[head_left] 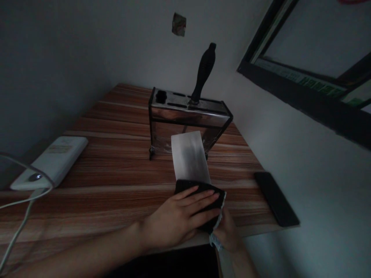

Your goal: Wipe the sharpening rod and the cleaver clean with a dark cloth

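Note:
A broad cleaver blade [189,156] lies flat on the wooden table [110,170], pointing away from me toward a metal knife block [188,121]. My left hand [179,218] presses a dark cloth [216,195] onto the near end of the blade, fingers stretched flat over it. My right hand [227,229] sits under and behind the cloth at the table's front edge; it seems to grip the cleaver's hidden handle, with its fingers covered. One black-handled knife [205,71] stands in the block's slots.
A white power bank [52,160] with a lit indicator and white cables [17,227] lies at the left. A black phone [276,199] rests near the table's right edge. Walls close the table in behind and right; a dark window frame [301,92] hangs upper right.

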A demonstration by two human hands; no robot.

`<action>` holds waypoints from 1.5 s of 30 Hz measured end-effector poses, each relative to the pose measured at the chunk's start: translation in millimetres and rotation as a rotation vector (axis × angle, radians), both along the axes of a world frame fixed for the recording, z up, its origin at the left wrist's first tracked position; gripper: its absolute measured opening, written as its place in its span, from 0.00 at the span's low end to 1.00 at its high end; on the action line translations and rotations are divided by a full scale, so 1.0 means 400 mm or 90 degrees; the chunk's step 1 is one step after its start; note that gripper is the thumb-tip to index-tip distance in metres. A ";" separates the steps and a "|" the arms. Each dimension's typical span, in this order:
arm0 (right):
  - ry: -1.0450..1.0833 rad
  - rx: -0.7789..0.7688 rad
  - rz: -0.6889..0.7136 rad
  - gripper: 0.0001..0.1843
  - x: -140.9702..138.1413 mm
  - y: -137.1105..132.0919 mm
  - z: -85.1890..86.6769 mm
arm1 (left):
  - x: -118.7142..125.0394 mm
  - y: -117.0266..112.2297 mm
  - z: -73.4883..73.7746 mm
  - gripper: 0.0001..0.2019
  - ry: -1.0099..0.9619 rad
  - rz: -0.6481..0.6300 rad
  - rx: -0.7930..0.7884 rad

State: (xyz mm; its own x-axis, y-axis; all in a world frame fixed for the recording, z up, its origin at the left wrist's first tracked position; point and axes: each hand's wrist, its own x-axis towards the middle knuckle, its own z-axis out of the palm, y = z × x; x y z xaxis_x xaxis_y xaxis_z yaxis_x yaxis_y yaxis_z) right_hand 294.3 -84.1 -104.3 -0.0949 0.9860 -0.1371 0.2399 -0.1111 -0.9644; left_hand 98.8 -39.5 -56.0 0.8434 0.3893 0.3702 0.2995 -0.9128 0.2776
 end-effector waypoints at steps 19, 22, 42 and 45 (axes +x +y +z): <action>-0.026 0.019 -0.003 0.26 -0.004 -0.002 -0.003 | 0.001 0.006 -0.010 0.26 0.004 0.020 0.036; -0.058 0.032 0.036 0.26 -0.004 0.002 0.000 | -0.001 0.010 -0.009 0.26 -0.003 0.028 0.040; -0.126 0.045 0.199 0.04 -0.037 0.026 0.078 | -0.086 0.119 0.039 0.27 -0.024 0.257 0.082; -0.141 0.038 0.203 0.04 -0.036 0.025 0.076 | -0.099 0.133 0.048 0.25 -0.038 0.294 0.085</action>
State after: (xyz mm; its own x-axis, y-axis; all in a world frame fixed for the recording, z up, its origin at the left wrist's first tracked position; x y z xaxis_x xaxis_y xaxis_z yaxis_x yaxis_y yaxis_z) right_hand 280.0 -74.2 -73.9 -0.3722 0.9187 -0.1319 0.4569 0.0577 -0.8876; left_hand 59.3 13.7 -36.9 0.5695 0.6636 0.4851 0.6685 -0.7173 0.1965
